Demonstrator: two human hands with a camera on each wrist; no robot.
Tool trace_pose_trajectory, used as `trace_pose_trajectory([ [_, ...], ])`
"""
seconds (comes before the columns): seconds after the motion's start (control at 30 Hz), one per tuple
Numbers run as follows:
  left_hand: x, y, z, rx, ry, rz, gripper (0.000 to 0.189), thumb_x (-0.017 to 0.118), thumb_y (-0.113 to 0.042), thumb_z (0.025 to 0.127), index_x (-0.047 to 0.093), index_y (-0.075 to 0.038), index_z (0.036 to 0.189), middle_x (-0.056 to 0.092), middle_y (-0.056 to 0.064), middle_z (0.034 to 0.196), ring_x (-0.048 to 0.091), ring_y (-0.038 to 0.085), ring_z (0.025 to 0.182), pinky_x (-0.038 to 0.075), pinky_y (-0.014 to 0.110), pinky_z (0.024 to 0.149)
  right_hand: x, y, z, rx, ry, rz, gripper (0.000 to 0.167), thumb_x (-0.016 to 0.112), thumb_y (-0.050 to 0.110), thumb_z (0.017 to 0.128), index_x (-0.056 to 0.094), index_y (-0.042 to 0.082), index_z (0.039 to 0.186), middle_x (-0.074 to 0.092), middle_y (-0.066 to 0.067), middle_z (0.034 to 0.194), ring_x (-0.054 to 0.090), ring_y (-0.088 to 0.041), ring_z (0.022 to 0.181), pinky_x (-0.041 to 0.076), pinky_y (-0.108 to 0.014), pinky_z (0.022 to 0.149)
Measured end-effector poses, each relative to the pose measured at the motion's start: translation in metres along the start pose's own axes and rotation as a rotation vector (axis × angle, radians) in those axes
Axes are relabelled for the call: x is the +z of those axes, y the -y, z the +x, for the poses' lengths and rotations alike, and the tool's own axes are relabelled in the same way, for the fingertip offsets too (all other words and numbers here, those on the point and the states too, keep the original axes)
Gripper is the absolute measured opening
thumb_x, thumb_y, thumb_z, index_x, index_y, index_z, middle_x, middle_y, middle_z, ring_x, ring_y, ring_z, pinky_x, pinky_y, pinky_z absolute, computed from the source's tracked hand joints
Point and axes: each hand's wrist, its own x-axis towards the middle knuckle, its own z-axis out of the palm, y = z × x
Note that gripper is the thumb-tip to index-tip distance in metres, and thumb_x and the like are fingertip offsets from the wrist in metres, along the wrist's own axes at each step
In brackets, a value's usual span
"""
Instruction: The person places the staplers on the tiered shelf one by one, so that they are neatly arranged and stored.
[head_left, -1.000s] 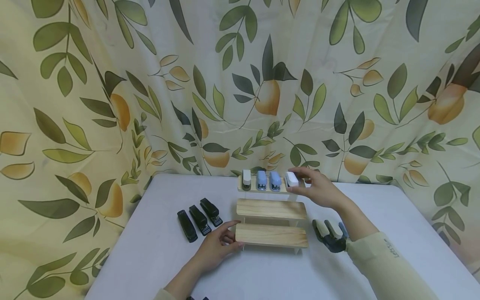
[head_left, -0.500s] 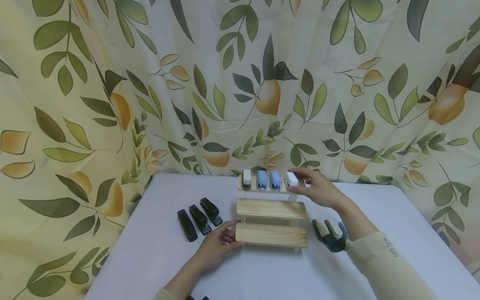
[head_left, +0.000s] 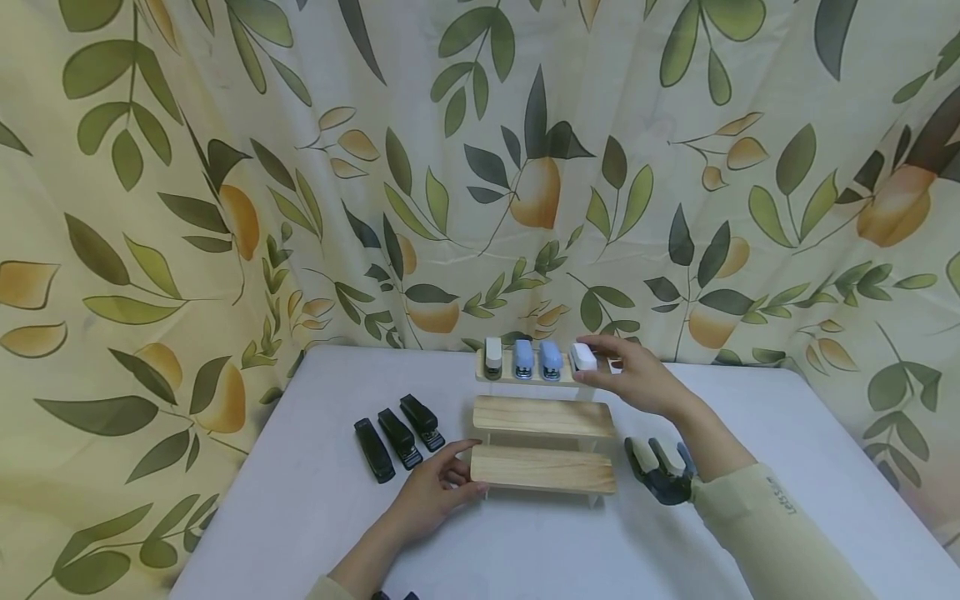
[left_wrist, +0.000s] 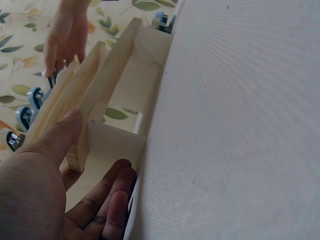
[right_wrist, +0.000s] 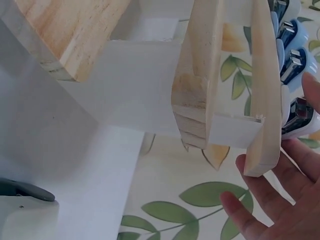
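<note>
Right fingers (head_left: 600,341) pinch a white stapler (head_left: 582,358); left fingers (head_left: 454,451) grip a grained-wood rack (head_left: 543,417). Left of centre lie black staplers (head_left: 397,435).

A cream curtain (head_left: 420,275) printed with leaves and orange fruit hangs behind a white tabletop (head_left: 540,554).

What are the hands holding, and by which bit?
The left hand grips the lowest wooden shelf by its left end; the right hand holds the rightmost white stapler by its body.
</note>
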Motion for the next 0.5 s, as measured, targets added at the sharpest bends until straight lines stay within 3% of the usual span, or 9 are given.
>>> trace_pose_trajectory([
  [0.5,-0.0002,0.0003,-0.0003,0.028,0.000,-0.011,0.063,0.080,-0.047,0.089,0.053,-0.042,0.145,0.071,-0.008,0.102,0.066,0.010,0.096,0.050,0.032,0.082,0.0008,-0.0011,-0.0021,-0.012,-0.001,0.027,0.074,0.072,0.045,0.097,0.045,0.008,0.155,0.058,-0.015,0.145,0.051,-0.035,0.133,0.037,-0.064,0.114],
])
